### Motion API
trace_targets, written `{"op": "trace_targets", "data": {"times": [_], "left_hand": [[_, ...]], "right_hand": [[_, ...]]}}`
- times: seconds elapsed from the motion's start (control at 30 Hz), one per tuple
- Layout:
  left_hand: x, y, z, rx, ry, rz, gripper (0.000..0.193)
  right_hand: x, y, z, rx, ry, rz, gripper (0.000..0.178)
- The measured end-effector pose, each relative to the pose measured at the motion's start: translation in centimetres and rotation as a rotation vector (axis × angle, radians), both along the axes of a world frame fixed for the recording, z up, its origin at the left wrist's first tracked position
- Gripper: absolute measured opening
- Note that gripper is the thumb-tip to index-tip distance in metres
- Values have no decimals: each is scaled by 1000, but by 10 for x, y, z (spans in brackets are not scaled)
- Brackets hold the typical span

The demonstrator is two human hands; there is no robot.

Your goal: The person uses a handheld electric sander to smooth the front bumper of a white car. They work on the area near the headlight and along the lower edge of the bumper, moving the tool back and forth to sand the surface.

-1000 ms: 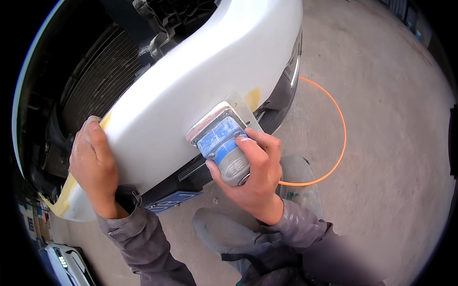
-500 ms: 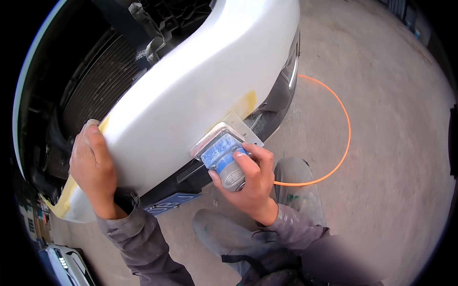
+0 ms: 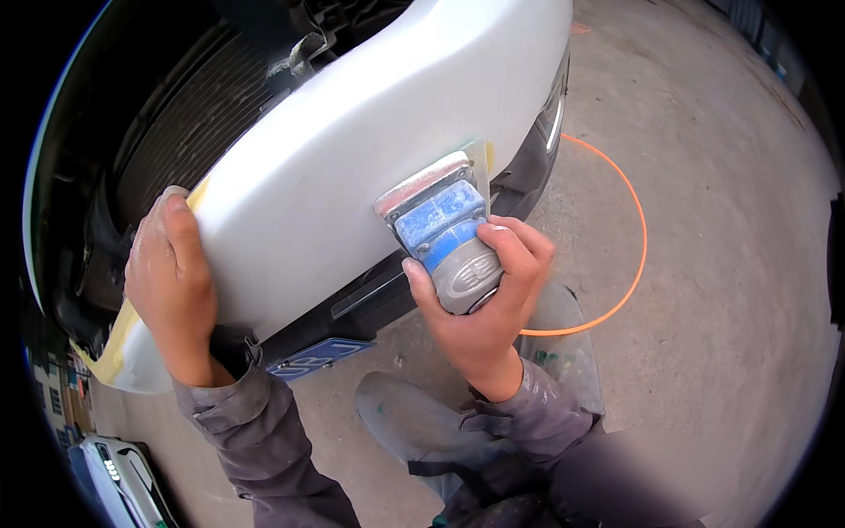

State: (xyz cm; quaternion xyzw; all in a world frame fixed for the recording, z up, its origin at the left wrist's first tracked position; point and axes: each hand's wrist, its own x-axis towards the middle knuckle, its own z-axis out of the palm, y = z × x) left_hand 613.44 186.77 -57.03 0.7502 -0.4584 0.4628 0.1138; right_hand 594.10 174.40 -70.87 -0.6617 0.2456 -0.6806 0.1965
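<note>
A white car bumper (image 3: pixel 326 158) curves across the view from lower left to top. My right hand (image 3: pixel 493 326) is closed round the grey body of a blue-and-grey sander (image 3: pixel 440 216). The sander's pad lies against the bumper's lower face, and a pale sheet of sandpaper (image 3: pixel 481 158) sticks out past its far end. Beside that sheet shows a strip of a yellowish patch (image 3: pixel 490 155). My left hand (image 3: pixel 173 286) is curled over the bumper's upper edge at left, its fingertips partly hidden. Pale dust coats the fingers of both hands.
An orange hose (image 3: pixel 645 231) loops over the concrete floor on the right. Below the bumper are black trim (image 3: pixel 374 295) and a blue number plate (image 3: pixel 321 357). The opened front exposes dark ribbed parts (image 3: pixel 189 128). My bent knees (image 3: pixel 409 409) are beneath. Another car (image 3: pixel 123 480) stands lower left.
My right hand has moved the sander up and to the right along the bumper, over most of the yellowish patch. My left hand stays on the bumper's edge.
</note>
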Motion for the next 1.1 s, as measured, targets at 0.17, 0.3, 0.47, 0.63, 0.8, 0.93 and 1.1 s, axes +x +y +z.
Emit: {"op": "trace_targets", "data": {"times": [0.17, 0.3, 0.47, 0.63, 0.8, 0.93, 1.1], "left_hand": [[-1, 0, 1, -5, -10, -7, 38], [-3, -4, 1, -36, 19, -13, 38], [-7, -3, 3, -43, 57, -15, 38], [-15, -8, 5, -76, 115, -2, 38], [-13, -6, 4, -100, 87, 4, 38], [-10, -6, 2, -91, 92, -36, 40], [-16, -9, 5, -91, 124, 28, 42]], "right_hand": [[2, -5, -8, 10, -62, -32, 68], [1, -3, -7, 10, -33, -56, 67], [3, 5, 3, -22, 0, -18, 65], [-3, -8, -4, 118, -31, -72, 64], [0, 6, 10, -23, 54, -48, 64], [0, 0, 4, 48, 3, -25, 65], [-3, 0, 4, 61, 52, -96, 65]]}}
